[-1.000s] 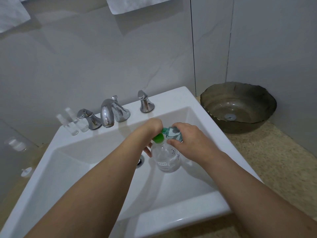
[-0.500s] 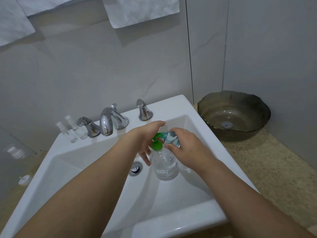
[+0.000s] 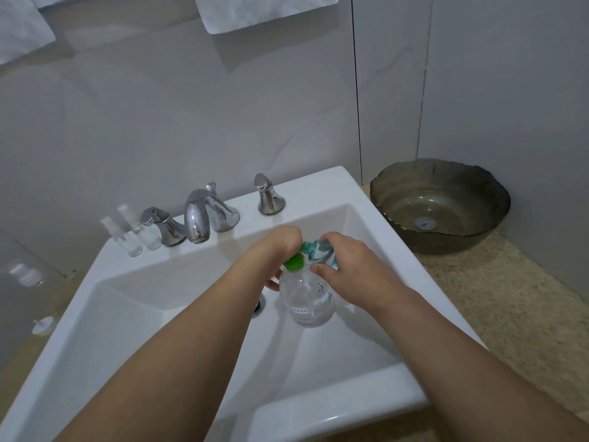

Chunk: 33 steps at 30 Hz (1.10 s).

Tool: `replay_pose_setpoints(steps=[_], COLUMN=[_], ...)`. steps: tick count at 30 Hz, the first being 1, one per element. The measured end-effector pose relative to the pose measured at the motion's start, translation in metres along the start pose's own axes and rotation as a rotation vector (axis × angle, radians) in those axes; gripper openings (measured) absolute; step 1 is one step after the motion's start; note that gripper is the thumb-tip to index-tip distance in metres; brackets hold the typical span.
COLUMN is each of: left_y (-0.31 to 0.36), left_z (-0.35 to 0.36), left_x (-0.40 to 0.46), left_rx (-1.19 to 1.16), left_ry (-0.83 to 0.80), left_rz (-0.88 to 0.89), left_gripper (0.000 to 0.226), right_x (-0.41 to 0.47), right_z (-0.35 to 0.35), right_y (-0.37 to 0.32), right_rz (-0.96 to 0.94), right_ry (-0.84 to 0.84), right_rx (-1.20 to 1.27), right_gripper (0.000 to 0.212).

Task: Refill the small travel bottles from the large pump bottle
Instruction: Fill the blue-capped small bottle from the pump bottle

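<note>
A large clear pump bottle (image 3: 307, 301) with a green pump head (image 3: 294, 262) stands upright in the white sink (image 3: 318, 419). My left hand (image 3: 280, 247) is curled over the pump head from the left. My right hand (image 3: 347, 266) holds a small teal travel bottle (image 3: 322, 252), tilted so that its green neck sits right at the pump's nozzle. Two small clear spray bottles (image 3: 127, 234) stand on the sink ledge at the far left, beside the left tap handle.
A chrome faucet (image 3: 197, 218) with two handles lines the back ledge. The drain (image 3: 258, 309) lies just left of the pump bottle. A dark glass bowl (image 3: 439, 205) sits on the speckled counter at right. A white cap (image 3: 43, 325) lies left of the sink.
My left hand's fingers, spread half a second ago, have curled down over the green pump head. My right hand keeps the small bottle at the nozzle. The pump bottle has not moved.
</note>
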<state>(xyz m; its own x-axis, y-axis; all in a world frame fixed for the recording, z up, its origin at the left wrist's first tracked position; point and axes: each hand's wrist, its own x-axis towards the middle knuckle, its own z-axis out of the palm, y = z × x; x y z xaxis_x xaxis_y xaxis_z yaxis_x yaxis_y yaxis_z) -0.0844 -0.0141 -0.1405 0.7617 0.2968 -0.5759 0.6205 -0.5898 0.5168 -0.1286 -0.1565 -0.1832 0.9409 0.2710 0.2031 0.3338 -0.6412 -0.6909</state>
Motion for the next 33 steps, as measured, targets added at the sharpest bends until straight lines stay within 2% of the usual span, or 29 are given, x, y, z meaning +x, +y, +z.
replay_pose_setpoints(steps=[4, 9, 14, 18, 23, 33], left_y=[-0.003, -0.004, 0.001, 0.003, 0.003, -0.001], left_z=[-0.001, -0.009, -0.012, -0.011, -0.001, 0.003], left_x=[0.001, 0.000, -0.002, -0.003, -0.005, -0.006], left_rx=[-0.031, -0.100, -0.115, -0.091, -0.021, -0.055], left_ry=[-0.001, -0.137, -0.194, -0.171, -0.028, 0.029], left_rz=[-0.011, -0.054, -0.087, -0.077, -0.019, -0.001], left_gripper=[0.034, 0.061, 0.070, 0.061, 0.038, 0.035], right_x=[-0.001, -0.001, -0.002, -0.002, 0.000, 0.000], right_z=[0.000, -0.001, -0.003, -0.005, -0.003, -0.001], right_y=[0.000, -0.001, -0.002, -0.002, -0.001, -0.001], right_rz=[0.009, 0.021, 0.017, 0.018, 0.010, 0.009], right_ry=[-0.026, -0.044, -0.039, -0.038, -0.031, -0.036], right_rx=[0.004, 0.022, 0.018, 0.020, -0.006, -0.011], right_gripper=[0.042, 0.045, 0.045, 0.045, 0.041, 0.043])
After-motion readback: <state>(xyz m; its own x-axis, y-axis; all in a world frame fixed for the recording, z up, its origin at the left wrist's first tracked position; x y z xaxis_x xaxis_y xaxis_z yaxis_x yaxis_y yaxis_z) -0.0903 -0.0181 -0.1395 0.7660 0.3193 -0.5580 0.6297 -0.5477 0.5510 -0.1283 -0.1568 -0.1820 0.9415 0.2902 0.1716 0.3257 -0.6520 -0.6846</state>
